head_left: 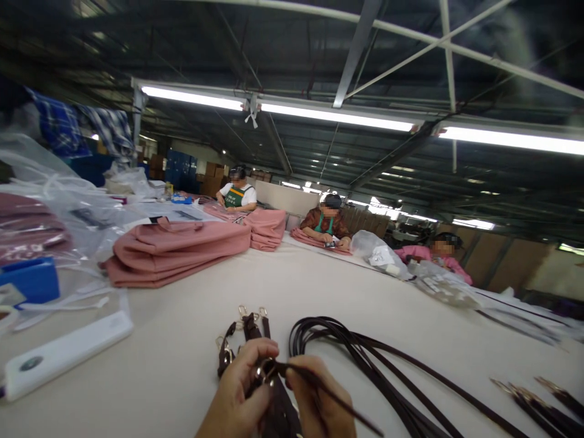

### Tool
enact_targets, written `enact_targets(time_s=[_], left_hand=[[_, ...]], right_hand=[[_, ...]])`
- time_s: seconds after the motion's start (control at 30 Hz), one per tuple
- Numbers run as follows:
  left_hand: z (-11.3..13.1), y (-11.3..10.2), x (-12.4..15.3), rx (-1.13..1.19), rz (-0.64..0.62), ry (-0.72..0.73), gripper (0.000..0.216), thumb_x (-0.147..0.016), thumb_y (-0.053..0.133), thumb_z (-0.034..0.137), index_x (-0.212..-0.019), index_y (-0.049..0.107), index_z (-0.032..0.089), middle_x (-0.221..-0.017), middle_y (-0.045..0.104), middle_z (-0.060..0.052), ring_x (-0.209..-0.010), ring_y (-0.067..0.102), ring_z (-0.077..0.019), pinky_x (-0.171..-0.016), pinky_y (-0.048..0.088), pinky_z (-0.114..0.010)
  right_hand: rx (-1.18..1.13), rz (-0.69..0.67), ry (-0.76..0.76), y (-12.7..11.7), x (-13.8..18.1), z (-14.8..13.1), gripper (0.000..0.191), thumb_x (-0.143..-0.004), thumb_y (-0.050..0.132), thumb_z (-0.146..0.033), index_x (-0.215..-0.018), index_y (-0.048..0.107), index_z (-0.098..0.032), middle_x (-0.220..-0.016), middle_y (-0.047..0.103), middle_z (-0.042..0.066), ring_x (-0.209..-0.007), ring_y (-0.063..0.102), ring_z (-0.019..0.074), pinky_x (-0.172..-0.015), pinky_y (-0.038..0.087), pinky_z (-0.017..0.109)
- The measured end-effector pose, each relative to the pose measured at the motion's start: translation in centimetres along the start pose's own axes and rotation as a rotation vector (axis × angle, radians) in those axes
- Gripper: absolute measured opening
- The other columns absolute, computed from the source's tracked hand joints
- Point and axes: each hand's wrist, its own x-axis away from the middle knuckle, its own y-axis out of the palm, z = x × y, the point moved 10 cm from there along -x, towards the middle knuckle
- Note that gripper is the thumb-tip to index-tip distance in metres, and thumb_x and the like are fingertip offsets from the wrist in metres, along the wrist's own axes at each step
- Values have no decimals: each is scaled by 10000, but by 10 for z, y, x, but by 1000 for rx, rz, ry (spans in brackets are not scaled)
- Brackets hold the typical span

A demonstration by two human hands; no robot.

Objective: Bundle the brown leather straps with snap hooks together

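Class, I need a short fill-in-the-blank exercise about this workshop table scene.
1. Both hands, left hand and right hand, hold a dark ____ with a metal clip.
2. The stacked bags are ____ in colour.
3. More straps lie looped to the ____ of the hands.

Missing words: strap; pink; right

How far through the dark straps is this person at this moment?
Possibly done: a few dark straps with metal clasps lie just beyond the hands. In hand: left hand and right hand pinch one strap at a clasp. Left: a looped bundle of straps to the right.
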Motion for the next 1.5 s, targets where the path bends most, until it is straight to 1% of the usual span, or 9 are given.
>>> enact_targets(time_s=[0.1,0.17,0.23,0.33,0.53,0.67,0.97,1.17,1.5], left_hand=[[-2,2,-5,9,-34,-10,328,-666,620,190,-993,643,182,-1358,482,-102,-613,633,-120,-551,517,-270],[-9,2,-8,20,-55,-67,346,-639,628,190,-984,636,170,-1258,571,-110,-637,657,-146,-573,524,-275],[-14,-1,-10,19,-59,-112,389,-640,625,184,-1028,600,171,-992,691,-73,-648,663,-161,-577,509,-252],[-19,-5,-8,-19,-43,-155,422,-670,617,179,-1084,539,164,-696,704,-11,-674,676,-174,-615,504,-240],[-14,-10,-6,-94,64,-125,266,-715,604,243,-952,489,205,-708,672,5,-687,690,-185,-626,529,-261],[0,-9,-8,-247,84,3,94,-711,567,225,-768,496,204,-980,613,-42,-685,675,-172,-614,545,-282],[15,-9,-4,-519,74,111,119,-826,469,231,-751,557,203,-1027,557,-68,-755,621,-188,-595,505,-276],[29,-9,-4,-542,91,133,248,-855,456,320,-645,518,203,-933,583,-70,-734,589,-197,-666,473,-310],[33,-9,-4,-647,60,115,168,-716,489,247,-568,415,223,-728,564,-38,-734,545,-223,-701,399,-327]], right_hand=[[-215,-43,325,-2,-2,37,245,-887,601,-430,-829,657,-199,-679,692,18,-620,686,179,-568,573,229],[-289,-99,420,3,0,46,262,-875,618,-450,-848,648,-191,-677,690,14,-617,681,185,-586,576,258],[-319,-139,465,8,0,50,285,-855,644,-466,-847,648,-181,-700,691,21,-639,683,194,-606,574,282],[-409,-110,603,9,4,62,372,-790,705,-519,-890,636,-168,-766,707,40,-711,703,223,-621,574,308],[-667,-19,899,18,19,89,504,-680,814,-518,-935,554,-169,-765,743,40,-656,715,173,-567,564,245],[-675,-8,920,19,21,93,517,-677,816,-527,-927,545,-166,-756,744,44,-646,722,172,-539,560,227],[-562,-73,811,14,11,82,518,-695,776,-575,-932,571,-162,-786,764,77,-696,736,213,-575,568,263],[-493,-123,733,13,7,71,453,-752,725,-574,-926,604,-173,-754,746,49,-685,723,216,-567,552,265],[-421,-156,683,16,13,70,409,-763,721,-552,-897,639,-174,-740,715,38,-630,689,212,-560,559,293]])
